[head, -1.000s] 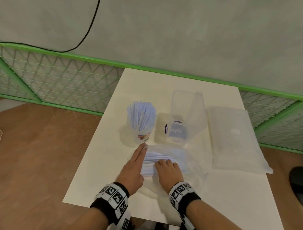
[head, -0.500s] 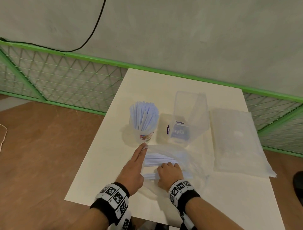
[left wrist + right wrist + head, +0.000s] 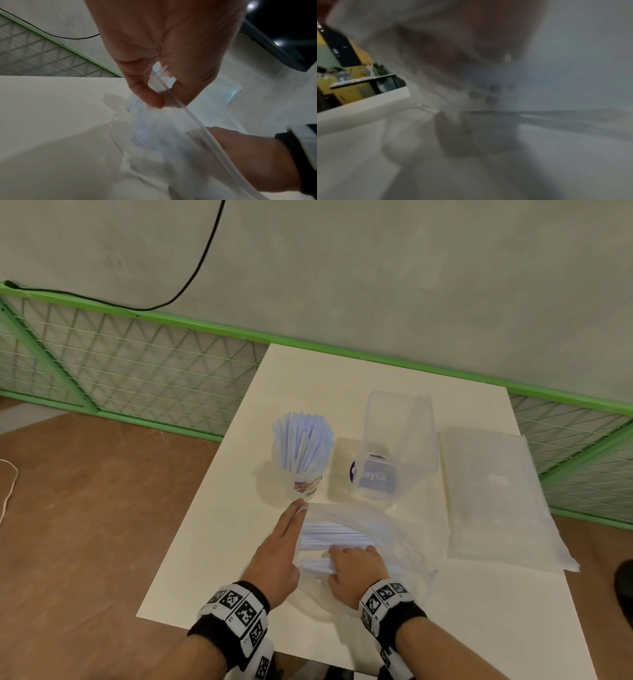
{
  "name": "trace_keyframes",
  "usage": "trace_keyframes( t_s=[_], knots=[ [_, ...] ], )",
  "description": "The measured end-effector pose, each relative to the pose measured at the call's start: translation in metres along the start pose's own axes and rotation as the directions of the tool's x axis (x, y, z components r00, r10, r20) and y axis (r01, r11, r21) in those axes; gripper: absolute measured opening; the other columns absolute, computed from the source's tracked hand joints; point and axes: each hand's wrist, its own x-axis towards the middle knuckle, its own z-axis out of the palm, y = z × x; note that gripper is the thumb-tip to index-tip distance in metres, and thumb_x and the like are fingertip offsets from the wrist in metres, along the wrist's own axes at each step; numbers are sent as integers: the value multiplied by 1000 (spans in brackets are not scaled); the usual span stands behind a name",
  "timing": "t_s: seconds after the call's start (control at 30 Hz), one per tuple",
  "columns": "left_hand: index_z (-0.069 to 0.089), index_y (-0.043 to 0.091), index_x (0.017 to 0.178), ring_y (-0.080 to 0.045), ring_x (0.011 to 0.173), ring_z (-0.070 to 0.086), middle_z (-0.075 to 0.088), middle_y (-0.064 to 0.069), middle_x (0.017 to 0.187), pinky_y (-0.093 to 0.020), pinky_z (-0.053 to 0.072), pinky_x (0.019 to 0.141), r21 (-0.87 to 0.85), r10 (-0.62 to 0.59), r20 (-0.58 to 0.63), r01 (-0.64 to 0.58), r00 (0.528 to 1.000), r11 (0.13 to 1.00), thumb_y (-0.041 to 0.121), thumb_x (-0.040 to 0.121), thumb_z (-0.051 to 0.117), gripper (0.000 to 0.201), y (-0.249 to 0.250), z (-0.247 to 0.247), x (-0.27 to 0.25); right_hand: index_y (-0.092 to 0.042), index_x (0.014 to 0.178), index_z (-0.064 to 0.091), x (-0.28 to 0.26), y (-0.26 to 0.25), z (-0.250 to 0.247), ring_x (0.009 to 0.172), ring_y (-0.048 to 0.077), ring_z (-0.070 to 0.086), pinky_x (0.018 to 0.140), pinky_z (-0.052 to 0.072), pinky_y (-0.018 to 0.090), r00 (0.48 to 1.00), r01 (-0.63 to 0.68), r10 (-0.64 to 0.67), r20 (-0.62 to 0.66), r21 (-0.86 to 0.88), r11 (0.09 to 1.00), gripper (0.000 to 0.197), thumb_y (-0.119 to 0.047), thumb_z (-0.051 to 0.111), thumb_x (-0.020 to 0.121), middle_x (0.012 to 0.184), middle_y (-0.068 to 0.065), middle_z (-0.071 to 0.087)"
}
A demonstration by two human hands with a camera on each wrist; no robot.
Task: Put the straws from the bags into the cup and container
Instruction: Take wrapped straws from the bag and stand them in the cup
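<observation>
A clear plastic bag (image 3: pixel 397 529) lies open on the white table (image 3: pixel 479 611) in front of me, with pale blue straws (image 3: pixel 335 537) inside. My left hand (image 3: pixel 293 525) pinches the bag's zip edge (image 3: pixel 173 100) between thumb and fingers and holds the mouth up. Inside the bag, my right hand (image 3: pixel 354 566) curls its fingers over a small bunch of straws (image 3: pixel 313 565) set apart from the rest. Behind the bag stands a printed cup (image 3: pixel 303 477) packed with straws. To its right is a tall clear container (image 3: pixel 397 440). The right wrist view is blurred by plastic.
A second flat clear bag (image 3: pixel 493 494) lies at the right side of the table. A green mesh fence (image 3: pixel 120 371) runs behind the table, with brown floor at the left. The table's near edge is just below my wrists.
My right hand has pulled a small bunch of straws toward me, away from the rest in the bag. My left hand has stayed on the bag's edge.
</observation>
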Motion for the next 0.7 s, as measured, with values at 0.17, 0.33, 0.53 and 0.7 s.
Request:
trace_keyframes(
  t_s=[0.17,0.33,0.53,0.7],
  knots=[
    [9,31,155,-10,99,52,-8,30,158,-17,46,77,12,-19,-15,19,1000,1000,-18,70,45,104,-1,0,0,-23,114,52,-12,9,-14,106,26,59,84,45,34,994,-68,87,-64,257,964,29,-41,48,92,111,2,64],
    [9,31,155,-12,107,54,-9,32,157,-14,43,75,17,-18,-21,19,1000,1000,-16,70,47,104,-5,1,2,-22,65,50,-29,2,-36,64,16,49,64,41,33,930,77,207,-303,712,698,32,-40,61,89,63,-3,52],
    [9,28,156,-13,112,53,-8,27,159,-17,46,78,15,5,-28,-5,1000,1000,-16,71,49,104,-4,2,3,-17,66,59,-40,-6,-54,60,11,57,65,48,26,925,80,293,-241,878,472,18,-21,66,82,63,-4,59],
    [8,30,156,-9,115,52,-11,31,157,-21,51,80,12,15,-30,-15,999,1000,-16,71,49,105,-5,3,3,-16,69,64,-43,-9,-57,72,8,62,68,47,18,894,57,391,-218,922,383,16,-22,76,79,78,-6,67]
  ],
)
